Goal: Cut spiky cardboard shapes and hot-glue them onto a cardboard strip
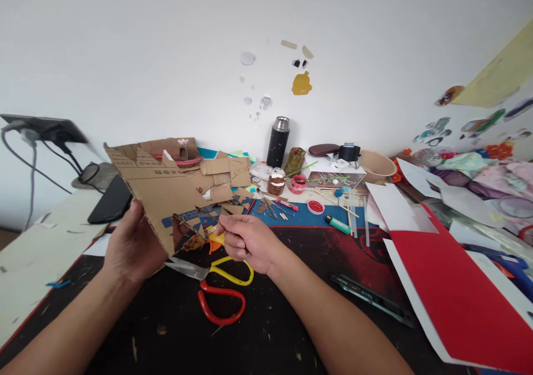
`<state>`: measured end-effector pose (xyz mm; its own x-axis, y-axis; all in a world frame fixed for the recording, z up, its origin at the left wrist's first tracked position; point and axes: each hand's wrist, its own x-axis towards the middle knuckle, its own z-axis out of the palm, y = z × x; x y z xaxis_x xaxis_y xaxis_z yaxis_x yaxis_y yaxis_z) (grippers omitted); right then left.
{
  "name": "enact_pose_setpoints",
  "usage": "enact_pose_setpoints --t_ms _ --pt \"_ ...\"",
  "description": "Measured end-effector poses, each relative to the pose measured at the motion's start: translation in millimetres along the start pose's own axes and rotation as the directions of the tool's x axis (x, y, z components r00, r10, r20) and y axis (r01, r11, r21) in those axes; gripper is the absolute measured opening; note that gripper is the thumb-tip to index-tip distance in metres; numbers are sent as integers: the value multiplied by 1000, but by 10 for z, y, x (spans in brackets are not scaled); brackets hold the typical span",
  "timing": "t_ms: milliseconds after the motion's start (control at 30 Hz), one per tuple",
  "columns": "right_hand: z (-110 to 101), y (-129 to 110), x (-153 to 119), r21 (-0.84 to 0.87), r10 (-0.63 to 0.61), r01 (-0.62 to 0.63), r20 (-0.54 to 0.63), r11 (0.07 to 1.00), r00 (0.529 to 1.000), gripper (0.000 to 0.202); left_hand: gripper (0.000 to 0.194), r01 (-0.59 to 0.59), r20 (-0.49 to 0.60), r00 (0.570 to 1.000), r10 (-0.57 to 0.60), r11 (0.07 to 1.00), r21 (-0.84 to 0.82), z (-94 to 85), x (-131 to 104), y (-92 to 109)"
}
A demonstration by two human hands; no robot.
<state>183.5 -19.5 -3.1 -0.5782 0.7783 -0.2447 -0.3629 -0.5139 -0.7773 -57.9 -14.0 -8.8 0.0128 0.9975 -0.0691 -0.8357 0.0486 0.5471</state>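
Observation:
My left hand (135,244) grips a printed sheet of brown cardboard (160,189) by its left edge, thumb in front, holding it tilted above the table. The sheet's lower right part is cut or torn ragged, and my left fingers partly show behind it. Against that ragged edge, my right hand (250,243) is closed in a pinch. Thin brown strips or twigs run toward its fingertips, but what it pinches is too small to make out. Below both hands lies a pair of scissors (222,305) with one red and one yellow handle loop.
A utility knife (370,297) lies right of my right forearm. Red paper (466,286) and white sheets cover the right side. Behind stand a black thermos (278,145), a jar of brown paint (276,183) and a green lighter (338,225). A phone (110,200) is at left.

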Motion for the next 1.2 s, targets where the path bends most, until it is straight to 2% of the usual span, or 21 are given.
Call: enact_pose_setpoints --t_ms 367,867,1033,1200 --pt "1 23 14 40 -7 7 3 999 1000 37 72 -20 -17 1000 20 1000 2 -3 -9 -11" --pt "6 19 17 44 2 -2 -4 999 1000 36 82 -47 -49 998 43 996 -72 41 -21 -1" --pt "0 41 21 44 -13 13 -4 999 1000 36 71 -55 -44 998 53 998 -44 147 -18 20" --pt "-17 44 27 39 -41 41 -7 998 999 33 51 -73 -137 988 69 997 -23 253 -26 41"
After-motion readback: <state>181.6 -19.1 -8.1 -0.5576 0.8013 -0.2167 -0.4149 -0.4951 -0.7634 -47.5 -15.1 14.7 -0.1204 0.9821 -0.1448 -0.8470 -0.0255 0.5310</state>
